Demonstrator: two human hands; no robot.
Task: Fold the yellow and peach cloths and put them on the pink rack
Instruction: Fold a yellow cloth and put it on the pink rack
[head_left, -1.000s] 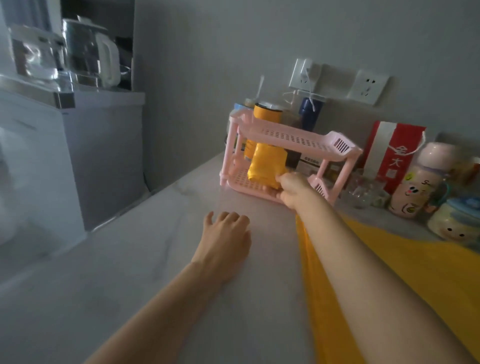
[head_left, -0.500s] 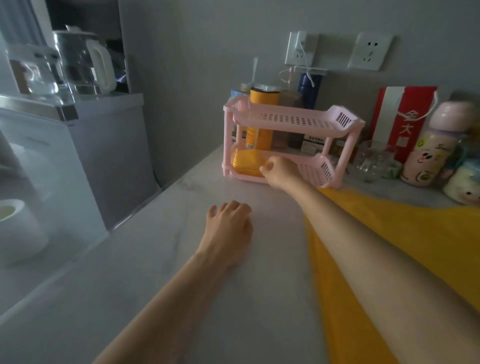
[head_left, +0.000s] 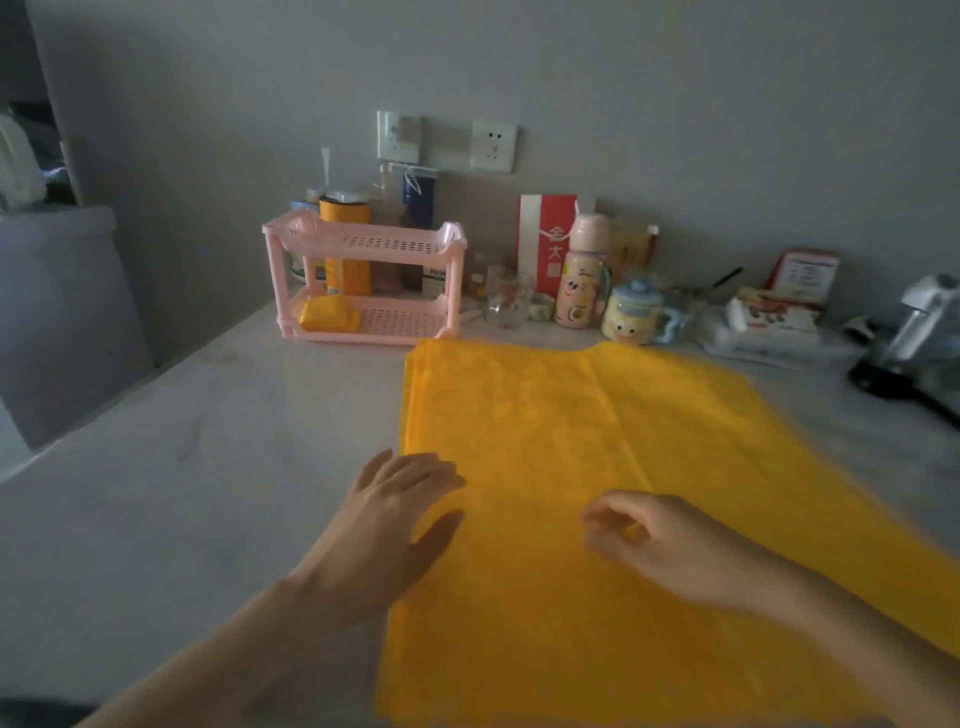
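Yellow fabric is lying flat under both hands. The left hand (head_left: 387, 525) is spreading its fingers (head_left: 415, 467) wide over the near left edge of the big yellow cloth (head_left: 597, 493), gripping nothing; the right hand (head_left: 670, 540) is curling thumb and fingertips (head_left: 597, 519) narrowly together just above the weave, and I cannot tell whether they are pinching it. Beyond the fingers, the pink rack (head_left: 363, 244) is standing against the wall, a small folded cloth (head_left: 326, 314) sitting on its lower shelf. Folding this second cloth seems to be starting; next, I judge, an edge needs lifting and carrying across.
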